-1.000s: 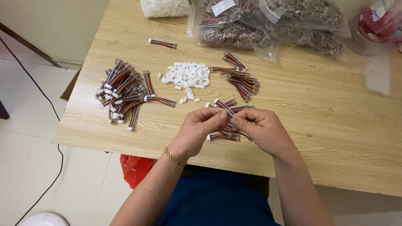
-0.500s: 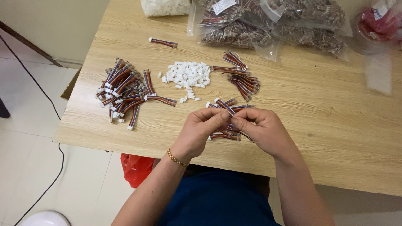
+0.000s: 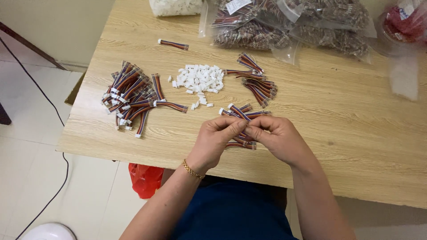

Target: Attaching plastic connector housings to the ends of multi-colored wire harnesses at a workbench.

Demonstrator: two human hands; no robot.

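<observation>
While the wooden worktop (image 3: 356, 133) fills most of the view, the floor shows at 9 o'clock, with a black cable (image 3: 40, 93) trailing across pale tiles and a white round object (image 3: 49, 232) at 7 o'clock. Next comes a heap of multicoloured wire pieces with white plugs (image 3: 133, 95), lying on the worktop at 10 o'clock from the hands. One single wire piece (image 3: 173, 44) lies apart, up at 11 o'clock. A red bag (image 3: 146, 178) sits under the worktop edge. A small pile of white connector housings (image 3: 200, 80) lies at 12 o'clock from the left hand. That left hand (image 3: 218, 140), a gold bracelet (image 3: 192, 169) on its wrist, has its fingertips pinched together on a short wire bundle (image 3: 238, 112) that pokes out toward 11 o'clock. More wire ends (image 3: 242, 143) show beneath the hands. The right hand (image 3: 278, 138) meets the left, thumb and fingers closed on the same bundle. Another loose cluster of wire pieces (image 3: 255, 80) lies at 12 o'clock from the right hand. Clear plastic bags of wire pieces (image 3: 293, 24) sit along the far edge, and a bag with red contents (image 3: 402, 22) at 2 o'clock
</observation>
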